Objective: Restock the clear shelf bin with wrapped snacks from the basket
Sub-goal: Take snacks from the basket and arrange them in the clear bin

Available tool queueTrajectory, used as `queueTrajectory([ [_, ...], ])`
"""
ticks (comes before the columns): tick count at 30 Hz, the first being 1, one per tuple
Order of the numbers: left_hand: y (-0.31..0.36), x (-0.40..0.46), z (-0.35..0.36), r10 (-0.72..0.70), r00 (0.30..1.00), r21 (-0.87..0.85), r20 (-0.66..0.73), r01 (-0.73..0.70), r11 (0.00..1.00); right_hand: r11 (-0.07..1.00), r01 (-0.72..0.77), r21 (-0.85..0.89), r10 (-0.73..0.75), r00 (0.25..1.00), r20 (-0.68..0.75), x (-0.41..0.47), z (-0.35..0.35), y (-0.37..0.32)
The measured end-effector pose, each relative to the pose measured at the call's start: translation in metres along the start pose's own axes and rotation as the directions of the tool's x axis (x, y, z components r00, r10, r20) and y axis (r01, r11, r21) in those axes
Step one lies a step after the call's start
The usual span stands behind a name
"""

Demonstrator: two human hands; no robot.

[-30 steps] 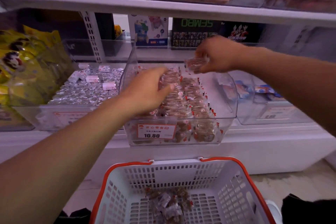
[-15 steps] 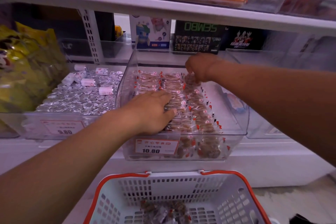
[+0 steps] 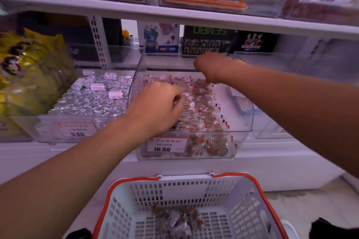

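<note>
- Store shelving is filling the head view: a white shelf [image 3: 174, 163] is carrying a row of clear bins, with a second shelf of blurred stock running above both hands.
- Both hands are working inside the clear shelf bin [image 3: 240, 136], which is already holding neat rows of wrapped snacks [image 3: 204, 108] along its left and middle.
- The left hand [image 3: 157, 106] is curling its fingers down onto the rows near the front; it appears to be pinching or squaring a wrapper, though the fingertips are tucked under the knuckles, so I cannot tell if anything is clamped.
- The right hand [image 3: 211, 66] is reaching beyond the left one, toward the back of the bin, fingers bunched downward over the far end of a row; what they are holding, if anything, is hidden beneath the hand.
- Doing this step well probably means lowering each piece in line with its row while the nearer hand is keeping the stack from toppling, then filling the bare strip to the right of both hands.
- Below the wrists, the basket [image 3: 258, 182] is holding a small heap of remaining snacks [image 3: 174, 219], partly cut off by the lower edge.
- Motion blur is smearing both hands and the 10.80 label [image 3: 167, 144].
</note>
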State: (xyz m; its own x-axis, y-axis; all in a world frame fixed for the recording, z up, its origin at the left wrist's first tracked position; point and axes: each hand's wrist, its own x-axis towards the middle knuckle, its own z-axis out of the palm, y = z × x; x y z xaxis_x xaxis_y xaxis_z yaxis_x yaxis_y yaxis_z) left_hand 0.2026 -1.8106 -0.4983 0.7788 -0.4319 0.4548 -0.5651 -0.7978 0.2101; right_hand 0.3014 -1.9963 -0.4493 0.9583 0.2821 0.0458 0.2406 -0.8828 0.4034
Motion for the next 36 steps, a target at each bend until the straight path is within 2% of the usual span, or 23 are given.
queueTrajectory([
  [2,0.009,-0.015,-0.010,0.139,0.985,0.002,-0.101,-0.140,0.990,0.998,-0.026,0.050,0.032,0.992,-0.123,-0.031,-0.011,-0.008],
  [4,0.016,-0.034,-0.014,0.328,0.920,0.074,-0.212,-0.320,0.945,0.984,-0.031,0.176,0.092,0.931,-0.354,-0.072,-0.008,-0.019],
  [5,0.018,-0.045,-0.013,0.422,0.867,0.114,-0.264,-0.407,0.907,0.961,0.000,0.276,0.148,0.845,-0.514,-0.095,-0.001,-0.026],
  [7,0.019,-0.066,-0.001,0.580,0.755,0.146,-0.306,-0.565,0.812,0.877,0.153,0.456,0.304,0.557,-0.772,-0.141,0.021,-0.045],
  [8,0.018,-0.077,0.008,0.629,0.724,0.133,-0.283,-0.620,0.773,0.826,0.216,0.520,0.393,0.441,-0.807,-0.160,0.036,-0.057],
  [9,0.017,-0.087,0.018,0.652,0.722,0.109,-0.233,-0.647,0.755,0.770,0.247,0.588,0.475,0.393,-0.787,-0.174,0.057,-0.073],
  [10,0.015,-0.097,0.031,0.648,0.746,0.084,-0.154,-0.643,0.761,0.723,0.242,0.647,0.532,0.402,-0.745,-0.184,0.081,-0.091],
  [11,0.012,-0.108,0.045,0.602,0.798,0.064,-0.014,-0.601,0.797,0.684,0.212,0.698,0.547,0.484,-0.683,-0.190,0.108,-0.110],
  [12,0.007,-0.120,0.061,0.486,0.852,0.061,0.196,-0.505,0.861,0.642,0.151,0.752,0.507,0.652,-0.564,-0.195,0.139,-0.130],
  [13,-0.001,-0.133,0.077,0.295,0.852,0.103,0.433,-0.372,0.923,0.603,0.047,0.796,0.403,0.844,-0.355,-0.200,0.168,-0.148],
  [14,-0.011,-0.149,0.096,0.074,0.792,0.168,0.606,-0.218,0.962,0.588,-0.082,0.805,0.234,0.970,-0.072,-0.206,0.199,-0.164],
  [15,-0.022,-0.168,0.117,-0.127,0.684,0.220,0.718,-0.051,0.974,0.597,-0.197,0.778,0.043,0.976,0.214,-0.216,0.232,-0.178],
  [16,-0.029,-0.190,0.136,-0.288,0.539,0.262,0.792,0.126,0.957,0.619,-0.283,0.733,-0.105,0.895,0.434,-0.230,0.263,-0.188],
  [17,-0.034,-0.213,0.155,-0.391,0.406,0.281,0.826,0.304,0.910,0.638,-0.367,0.677,-0.171,0.790,0.589,-0.245,0.291,-0.196],
  [18,-0.035,-0.235,0.174,-0.444,0.309,0.271,0.841,0.470,0.840,0.643,-0.451,0.619,-0.166,0.707,0.688,-0.261,0.316,-0.200],
  [19,-0.034,-0.257,0.191,-0.466,0.240,0.246,0.852,0.602,0.760,0.629,-0.520,0.578,-0.136,0.659,0.740,-0.276,0.337,-0.203],
  [21,-0.027,-0.289,0.222,-0.463,0.118,0.219,0.878,0.763,0.609,0.535,-0.650,0.540,-0.085,0.595,0.799,-0.292,0.367,-0.209],
  [24,-0.007,-0.308,0.260,-0.448,-0.043,0.253,0.893,0.872,0.420,0.258,-0.798,0.545,0.038,0.572,0.819,-0.282,0.387,-0.221],
  [26,0.013,-0.309,0.280,-0.462,-0.065,0.237,0.885,0.915,0.326,0.120,-0.811,0.573,0.172,0.585,0.793,-0.267,0.391,-0.235],
  [28,0.030,-0.309,0.296,-0.468,-0.051,0.221,0.882,0.922,0.318,0.077,-0.801,0.594,0.212,0.595,0.775,-0.250,0.389,-0.252],
  [29,0.036,-0.312,0.302,-0.465,-0.025,0.213,0.885,0.910,0.356,0.063,-0.801,0.596,0.191,0.596,0.780,-0.242,0.388,-0.261],
  [34,0.050,-0.337,0.317,-0.576,0.235,0.196,0.783,0.786,0.587,-0.092,-0.816,0.571,0.186,0.550,0.815,-0.225,0.390,-0.285],
  [36,0.047,-0.337,0.321,-0.579,0.242,0.173,0.779,0.803,0.570,-0.178,-0.806,0.564,0.169,0.540,0.825,-0.225,0.392,-0.279],
])
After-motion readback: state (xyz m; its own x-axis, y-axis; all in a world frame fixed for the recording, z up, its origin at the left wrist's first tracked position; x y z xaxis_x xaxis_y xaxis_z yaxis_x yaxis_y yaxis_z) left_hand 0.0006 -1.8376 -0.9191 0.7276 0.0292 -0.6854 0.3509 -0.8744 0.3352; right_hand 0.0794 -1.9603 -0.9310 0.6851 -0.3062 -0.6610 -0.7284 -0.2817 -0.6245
